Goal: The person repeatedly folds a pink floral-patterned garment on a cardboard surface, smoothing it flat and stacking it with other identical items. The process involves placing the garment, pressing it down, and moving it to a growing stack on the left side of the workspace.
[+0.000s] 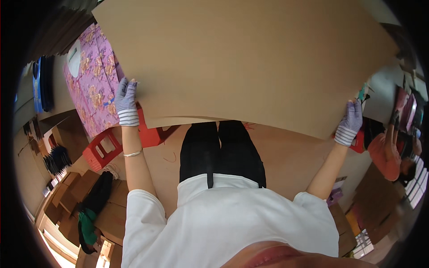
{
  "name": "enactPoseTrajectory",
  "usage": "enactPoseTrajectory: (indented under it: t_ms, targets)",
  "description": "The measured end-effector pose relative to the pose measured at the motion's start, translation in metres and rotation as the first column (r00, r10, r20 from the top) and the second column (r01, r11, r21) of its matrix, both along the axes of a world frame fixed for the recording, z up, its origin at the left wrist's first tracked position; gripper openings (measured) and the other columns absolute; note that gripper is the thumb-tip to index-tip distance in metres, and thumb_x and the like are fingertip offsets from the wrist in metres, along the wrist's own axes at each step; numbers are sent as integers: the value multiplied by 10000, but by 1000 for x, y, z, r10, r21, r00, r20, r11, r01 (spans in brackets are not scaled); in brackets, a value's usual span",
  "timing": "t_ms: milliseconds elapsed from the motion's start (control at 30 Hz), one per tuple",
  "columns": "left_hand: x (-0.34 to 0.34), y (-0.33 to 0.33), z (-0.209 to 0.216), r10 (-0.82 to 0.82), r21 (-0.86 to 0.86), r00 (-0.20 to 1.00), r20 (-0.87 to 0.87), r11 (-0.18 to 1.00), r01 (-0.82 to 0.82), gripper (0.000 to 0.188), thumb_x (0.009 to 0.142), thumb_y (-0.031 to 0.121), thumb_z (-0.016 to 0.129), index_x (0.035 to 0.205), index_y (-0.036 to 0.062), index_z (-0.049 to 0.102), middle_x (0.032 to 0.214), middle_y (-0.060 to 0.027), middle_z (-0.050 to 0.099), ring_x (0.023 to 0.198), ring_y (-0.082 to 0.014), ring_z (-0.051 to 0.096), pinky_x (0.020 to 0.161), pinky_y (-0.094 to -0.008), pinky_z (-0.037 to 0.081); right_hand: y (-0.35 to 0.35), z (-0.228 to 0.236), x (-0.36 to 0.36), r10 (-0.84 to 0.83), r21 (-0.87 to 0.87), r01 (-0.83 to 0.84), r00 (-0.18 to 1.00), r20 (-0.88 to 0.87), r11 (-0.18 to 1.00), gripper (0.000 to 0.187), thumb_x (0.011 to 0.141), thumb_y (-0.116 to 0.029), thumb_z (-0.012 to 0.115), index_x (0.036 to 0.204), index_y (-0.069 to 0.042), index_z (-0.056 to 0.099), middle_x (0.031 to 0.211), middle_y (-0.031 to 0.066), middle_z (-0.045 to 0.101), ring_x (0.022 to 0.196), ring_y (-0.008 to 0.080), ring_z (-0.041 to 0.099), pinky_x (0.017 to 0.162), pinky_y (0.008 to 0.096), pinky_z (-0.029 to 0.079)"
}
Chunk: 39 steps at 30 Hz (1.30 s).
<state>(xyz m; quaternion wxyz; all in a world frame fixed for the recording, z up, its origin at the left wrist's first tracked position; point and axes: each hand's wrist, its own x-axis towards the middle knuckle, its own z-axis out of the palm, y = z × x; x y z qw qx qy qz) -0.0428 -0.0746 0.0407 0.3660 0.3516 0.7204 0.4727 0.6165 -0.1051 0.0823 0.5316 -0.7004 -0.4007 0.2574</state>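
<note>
A large sheet of brown cardboard [250, 62] spans the space in front of me and fills the upper middle of the view. My left hand [127, 105], in a grey-purple glove with white stripes and bare fingertips, grips its near left edge. The other side is pinched in my right hand [350, 123], gloved the same way, at the near right corner. Between my hands the near edge bows a little. Left of my left hand lies a purple flowered piece [91, 82] with a white oval on it, partly covered by the cardboard.
Red plastic stools or crates [99, 149] stand on the floor [165, 165] at the left. Behind them, a person in green [88, 221] is beside cardboard boxes [111, 214]. Another person in orange [385, 154] works at the right. Blue items [39, 87] hang or stand far left.
</note>
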Motion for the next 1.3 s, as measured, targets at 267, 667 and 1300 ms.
enactPoseTrajectory:
  t_ms: [267, 667, 1300]
  targets:
    - [68, -7, 83, -308, 4, 695, -649, 913, 409, 410, 944, 132, 641, 1318, -20, 569, 1293, -210, 598, 1148, -279, 606, 982, -339, 481, 44, 28, -92, 379, -145, -360, 916, 130, 922, 409, 938, -47, 617, 1338, 15, 560, 1256, 125, 626, 1071, 169, 615, 939, 271, 484]
    - [205, 15, -7, -591, -407, 208, -779, 729, 551, 540, 855, 216, 596, 1387, 141, 543, 1554, -188, 331, 1454, -452, 227, 1165, -610, 184, 75, -69, -295, 490, -225, -518, 458, 741, 825, 407, 840, -303, 652, 1197, -112, 605, 1407, 114, 532, 1361, 350, 435, 1171, 597, 177]
    - [196, 19, -30, -524, -283, 364, -770, 792, 542, 663, 867, 387, 594, 1411, 24, 480, 1599, -182, 232, 1457, -488, 163, 1114, -713, 120, 71, -67, -265, 555, -345, -447, 530, 641, 825, 566, 940, -432, 542, 1378, -76, 507, 1507, 157, 419, 1421, 390, 331, 1146, 588, 221]
